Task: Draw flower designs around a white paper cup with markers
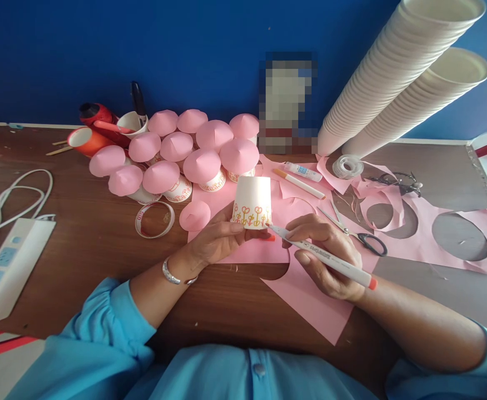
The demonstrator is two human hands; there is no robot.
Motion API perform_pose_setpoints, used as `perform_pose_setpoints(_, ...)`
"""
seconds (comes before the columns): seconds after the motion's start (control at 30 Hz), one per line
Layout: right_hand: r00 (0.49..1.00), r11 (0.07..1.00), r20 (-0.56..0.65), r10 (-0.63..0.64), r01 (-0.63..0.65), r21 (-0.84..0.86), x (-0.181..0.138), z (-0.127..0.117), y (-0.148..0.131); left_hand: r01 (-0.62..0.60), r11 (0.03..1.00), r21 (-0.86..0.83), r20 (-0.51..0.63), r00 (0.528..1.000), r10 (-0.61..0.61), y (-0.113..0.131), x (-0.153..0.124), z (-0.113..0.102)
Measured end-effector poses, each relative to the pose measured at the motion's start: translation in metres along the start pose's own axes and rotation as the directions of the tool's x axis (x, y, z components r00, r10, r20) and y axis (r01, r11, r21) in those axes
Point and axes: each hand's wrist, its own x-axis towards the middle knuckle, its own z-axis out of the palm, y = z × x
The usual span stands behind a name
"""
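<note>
My left hand (220, 238) is closed around the rim of an upside-down white paper cup (252, 201), which bears a row of small orange and yellow drawings along its lower edge. My right hand (325, 253) grips a white marker (324, 256) with an orange end cap; its tip touches the cup's lower right edge. Both hands rest over pink paper (310, 300) on the brown table (89, 239).
Several cups topped with pink paper cones (201, 164) cluster behind. Scissors (360, 236), a glue tube (304, 171), a pen (299, 183), a tape roll (348, 165) and cut pink sheets (426, 233) lie right. Two stacks of white cups (397, 83) lean back right. A power strip (8, 261) sits left.
</note>
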Motion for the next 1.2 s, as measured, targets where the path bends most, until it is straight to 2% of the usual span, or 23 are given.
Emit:
perform_pose_setpoints(0.43,0.999,1.000,0.029,0.023,-0.024,0.014,-0.0006,0.0003,0.0012,0.014,1.000,-0.022,-0.017,1.000,-0.014,0.0001,-0.0002,-0.0006)
perform_pose_setpoints(0.83,0.999,0.999,0.033,0.038,-0.039,0.017,-0.0002,0.0012,0.0011,-0.013,0.999,-0.031,0.037,0.999,0.014,0.0002,0.0005,0.0002)
perform_pose_setpoints(1.07,0.999,0.999,0.001,0.042,-0.042,-0.017,0.0005,0.0008,-0.0007,-0.034,0.999,-0.034,0.081,0.996,0.037,-0.0019,0.0011,-0.0035)
perform_pose_setpoints(1.2,0.998,0.999,-0.067,0.007,-0.005,0.035,-0.0035,0.0031,0.0040,-0.002,1.000,-0.024,0.031,1.000,0.003,0.0003,-0.0002,-0.0005)
